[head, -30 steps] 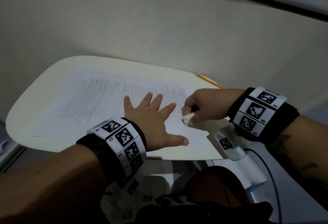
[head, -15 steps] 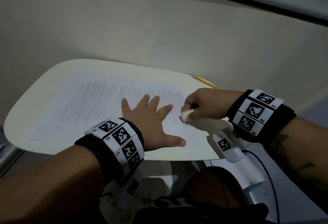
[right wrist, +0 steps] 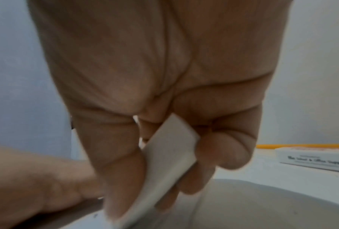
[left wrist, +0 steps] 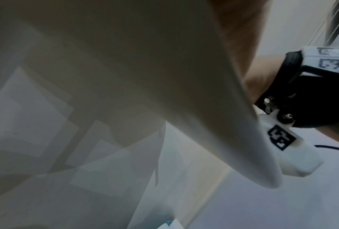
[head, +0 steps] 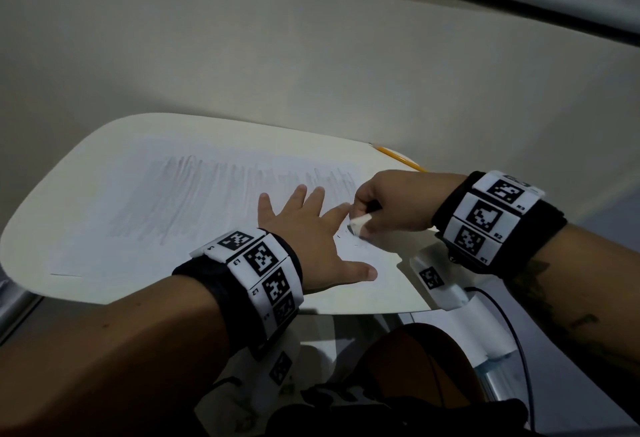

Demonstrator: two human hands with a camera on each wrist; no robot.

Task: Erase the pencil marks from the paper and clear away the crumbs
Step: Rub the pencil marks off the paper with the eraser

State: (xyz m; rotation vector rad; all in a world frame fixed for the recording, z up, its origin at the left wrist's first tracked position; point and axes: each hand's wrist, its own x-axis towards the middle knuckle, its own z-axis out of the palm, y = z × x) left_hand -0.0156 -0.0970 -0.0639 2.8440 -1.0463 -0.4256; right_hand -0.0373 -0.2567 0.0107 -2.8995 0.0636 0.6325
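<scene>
While the left hand lies flat with fingers spread, pinning the paper to the desk, the right hand pinches a white eraser against the sheet's right side.

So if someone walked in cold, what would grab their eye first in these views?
Probably the two hands meeting mid-sheet: the left hand pressed flat with spread fingers on the paper, the right hand pinching a white eraser against it. Next, the grey pencil marks streaking the sheet's far half.
</scene>
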